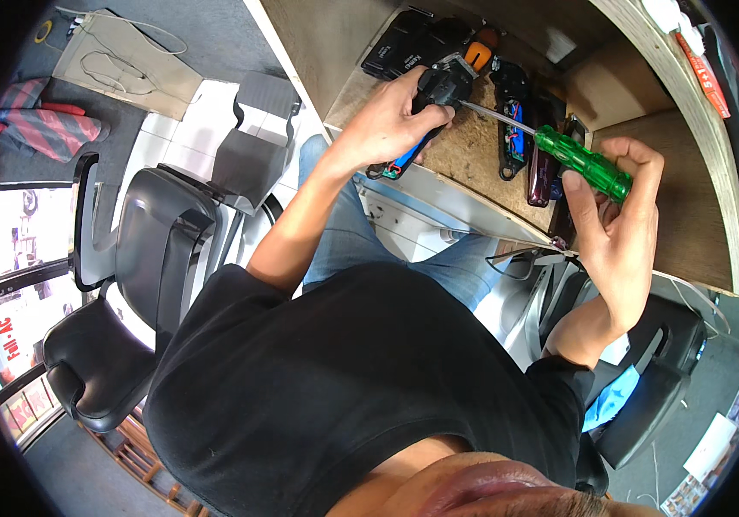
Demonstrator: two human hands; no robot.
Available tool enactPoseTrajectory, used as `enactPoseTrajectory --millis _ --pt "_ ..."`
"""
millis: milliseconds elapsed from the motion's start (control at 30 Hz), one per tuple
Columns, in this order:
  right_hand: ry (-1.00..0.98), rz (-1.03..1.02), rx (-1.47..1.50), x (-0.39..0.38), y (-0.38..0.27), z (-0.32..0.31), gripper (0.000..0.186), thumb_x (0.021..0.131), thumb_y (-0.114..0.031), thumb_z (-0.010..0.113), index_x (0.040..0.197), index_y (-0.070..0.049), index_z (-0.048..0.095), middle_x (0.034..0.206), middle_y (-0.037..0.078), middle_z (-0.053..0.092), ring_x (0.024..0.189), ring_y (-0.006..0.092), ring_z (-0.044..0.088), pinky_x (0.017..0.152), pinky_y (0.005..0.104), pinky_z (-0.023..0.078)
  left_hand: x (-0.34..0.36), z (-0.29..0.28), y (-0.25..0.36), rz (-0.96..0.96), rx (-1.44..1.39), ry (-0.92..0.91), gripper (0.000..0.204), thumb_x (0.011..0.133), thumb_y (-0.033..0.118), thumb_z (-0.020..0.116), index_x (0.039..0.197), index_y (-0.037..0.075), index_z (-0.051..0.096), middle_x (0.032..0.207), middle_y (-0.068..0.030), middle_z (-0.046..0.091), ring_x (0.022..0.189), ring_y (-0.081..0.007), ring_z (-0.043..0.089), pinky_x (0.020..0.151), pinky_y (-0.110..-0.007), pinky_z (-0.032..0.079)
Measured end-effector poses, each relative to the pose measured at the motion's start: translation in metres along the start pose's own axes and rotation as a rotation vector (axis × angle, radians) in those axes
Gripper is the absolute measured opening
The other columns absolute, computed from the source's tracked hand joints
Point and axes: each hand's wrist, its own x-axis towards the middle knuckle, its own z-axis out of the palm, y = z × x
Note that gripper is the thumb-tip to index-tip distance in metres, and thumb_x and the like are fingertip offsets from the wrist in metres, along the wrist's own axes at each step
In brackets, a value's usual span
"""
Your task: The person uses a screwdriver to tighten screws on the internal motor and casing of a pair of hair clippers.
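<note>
My left hand (pixel 391 121) is closed around a black hair clipper (pixel 447 84) with a metal blade head. Its lower housing is off, and a blue part shows below my fingers. In my right hand (pixel 621 228) is a screwdriver with a clear green handle (pixel 583 162), gripped between thumb and fingers. The metal shaft points left, and its tip meets the clipper just below the blade end, by my left thumb. A second opened clipper (pixel 513 129) with blue and red inner parts lies between the two hands. Beside it rests a dark maroon clipper (pixel 543 177).
Black clipper parts (pixel 404 45) and an orange-and-black piece (pixel 478 55) lie at the back of the wooden shelf (pixel 464 155), which is strewn with hair or dust. A side panel (pixel 680 172) rises at the right. Black padded chairs (pixel 167 224) stand at left and lower right.
</note>
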Motion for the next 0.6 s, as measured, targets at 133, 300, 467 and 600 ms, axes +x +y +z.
enactPoseTrajectory --millis 133,300,467,600 --pt "-0.024 -0.162 -0.096 0.002 0.020 0.000 0.035 0.097 -0.015 0.081 0.120 -0.003 0.058 0.097 0.018 0.077 0.068 0.0230 0.074 0.061 0.0340 0.053 -0.001 0.001 0.000 0.002 0.011 0.028 0.036 0.094 0.023 0.073 0.112 -0.006 0.061 0.076 -0.0117 0.071 0.062 -0.0165 0.067 0.057 -0.033 0.052" --pt "-0.008 -0.065 -0.090 0.000 0.016 0.002 0.033 0.097 -0.021 0.082 0.115 -0.004 0.060 0.088 0.018 0.076 0.068 0.0292 0.076 0.062 0.0346 0.054 0.000 0.000 0.000 -0.039 0.003 0.018 0.037 0.094 0.025 0.073 0.111 -0.007 0.062 0.076 -0.0121 0.072 0.062 -0.0171 0.067 0.058 -0.034 0.051" --pt "0.019 -0.106 -0.125 0.001 0.012 0.004 0.033 0.099 -0.022 0.080 0.114 -0.003 0.059 0.077 0.015 0.074 0.066 0.0308 0.076 0.061 0.0352 0.054 -0.002 -0.002 0.007 -0.150 0.012 -0.066 0.033 0.101 0.016 0.066 0.129 0.001 0.055 0.096 -0.0074 0.073 0.066 -0.0103 0.064 0.053 -0.028 0.056" --pt "-0.089 -0.109 -0.176 -0.006 0.005 -0.001 0.031 0.099 -0.022 0.079 0.113 -0.003 0.058 0.076 0.014 0.076 0.067 0.0309 0.077 0.062 0.0361 0.056 0.000 -0.001 0.004 -0.090 0.022 -0.029 0.033 0.101 0.016 0.066 0.128 0.001 0.056 0.096 -0.0073 0.073 0.065 -0.0103 0.064 0.054 -0.028 0.057"
